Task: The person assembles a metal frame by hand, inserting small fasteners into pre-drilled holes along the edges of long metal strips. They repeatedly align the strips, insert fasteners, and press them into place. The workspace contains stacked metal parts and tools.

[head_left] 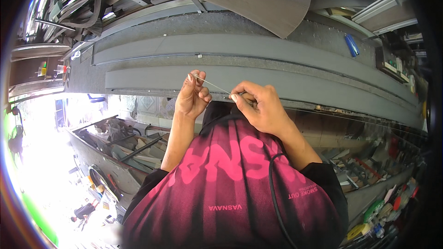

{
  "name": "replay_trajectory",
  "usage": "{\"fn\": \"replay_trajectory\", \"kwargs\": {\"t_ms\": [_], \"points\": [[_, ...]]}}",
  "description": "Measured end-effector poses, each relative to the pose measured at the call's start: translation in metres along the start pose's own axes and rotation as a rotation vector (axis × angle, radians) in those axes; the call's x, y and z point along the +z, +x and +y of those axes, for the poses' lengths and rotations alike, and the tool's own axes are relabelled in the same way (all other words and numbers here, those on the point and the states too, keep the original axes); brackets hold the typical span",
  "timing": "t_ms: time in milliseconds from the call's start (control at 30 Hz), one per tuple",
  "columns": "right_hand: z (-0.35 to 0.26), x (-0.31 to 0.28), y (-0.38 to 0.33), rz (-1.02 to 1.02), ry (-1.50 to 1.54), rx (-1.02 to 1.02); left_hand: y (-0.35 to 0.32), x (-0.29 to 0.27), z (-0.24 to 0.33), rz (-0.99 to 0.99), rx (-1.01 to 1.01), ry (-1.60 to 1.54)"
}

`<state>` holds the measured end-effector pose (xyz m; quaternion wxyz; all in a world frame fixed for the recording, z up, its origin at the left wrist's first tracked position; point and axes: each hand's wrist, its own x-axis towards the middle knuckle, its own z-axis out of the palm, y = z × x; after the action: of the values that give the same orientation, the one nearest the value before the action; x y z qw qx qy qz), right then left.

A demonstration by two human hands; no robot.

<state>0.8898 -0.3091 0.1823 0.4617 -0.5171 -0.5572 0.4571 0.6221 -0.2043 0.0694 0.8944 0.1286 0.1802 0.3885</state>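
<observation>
A thin pale string [213, 84] runs taut between my two hands, just above the near edge of the workbench. My left hand [193, 96] is closed, palm turned up, pinching the string's end between thumb and fingers near a tiny whitish bit. Slightly lower and to the right, my right hand [262, 106] pinches the string's other part between thumb and curled fingers. Beneath and beyond the hands lies a long flat grey strip [152, 77]. Behind it a second long grey strip [221, 42] stretches across the bench, with a thin dark rod along its front.
Fanned-out grey pleated material [263, 0] hangs over the bench's far side. A blue tool-like object [352, 45] lies at the far right. Clear plastic cups [60, 69] stand at the left end. Below the bench, bins of offcuts [124, 143] flank me.
</observation>
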Motion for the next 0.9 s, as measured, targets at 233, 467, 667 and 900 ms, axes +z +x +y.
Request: {"fn": "replay_trajectory", "kwargs": {"t_ms": [233,467,667,900], "points": [[-0.005,-0.004,-0.004,0.015,-0.016,0.041,0.0,0.005,-0.001,0.072,-0.019,0.05],[-0.005,-0.01,0.0,0.032,-0.129,-0.032,0.004,0.008,0.008,0.077,0.002,0.257],[-0.012,-0.002,-0.004,0.044,-0.166,-0.08,0.005,0.019,0.007,0.029,0.057,0.22],[-0.005,-0.008,-0.008,-0.04,-0.059,-0.034,-0.008,0.081,0.007,0.083,0.156,0.476]]}}
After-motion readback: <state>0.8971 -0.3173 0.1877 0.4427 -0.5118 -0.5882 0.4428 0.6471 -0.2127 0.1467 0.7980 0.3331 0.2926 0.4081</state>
